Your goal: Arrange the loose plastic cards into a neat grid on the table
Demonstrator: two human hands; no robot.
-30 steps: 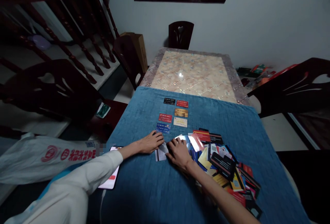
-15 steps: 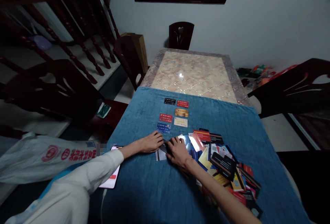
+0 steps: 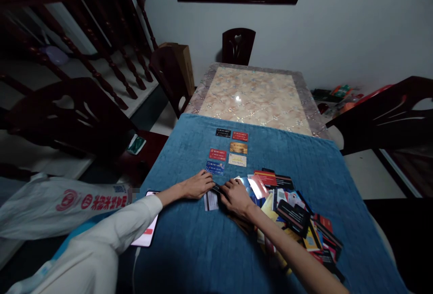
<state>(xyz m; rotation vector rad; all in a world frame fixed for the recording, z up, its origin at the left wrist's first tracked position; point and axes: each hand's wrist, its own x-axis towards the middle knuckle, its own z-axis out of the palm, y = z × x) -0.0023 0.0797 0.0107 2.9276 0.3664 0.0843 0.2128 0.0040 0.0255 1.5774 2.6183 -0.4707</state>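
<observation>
A small black card (image 3: 217, 187) lies between my two hands. The fingertips of my left hand (image 3: 199, 185) are closed at its left end. At the right end, my right hand (image 3: 237, 198) has bent fingers pressed on the card and partly hides it. Just below is a pale card with a dark stripe (image 3: 211, 200), flat on the cloth. Past my left fingertips lies a blue card (image 3: 215, 167), with a red card (image 3: 217, 154) above it. Alongside are a white card (image 3: 237, 159) and a gold card (image 3: 238, 148).
A black card (image 3: 223, 133) and a red card (image 3: 240, 136) form the farthest row. To the right spreads a loose heap of cards (image 3: 292, 216), partly under my right forearm. A phone (image 3: 146, 236) with a cable lies left on the blue cloth (image 3: 182, 258). Chairs surround the table.
My left hand has shifted slightly up. My right hand has changed its angle a little around the black card, and its wrist has moved slightly right. The laid-out cards have not moved.
</observation>
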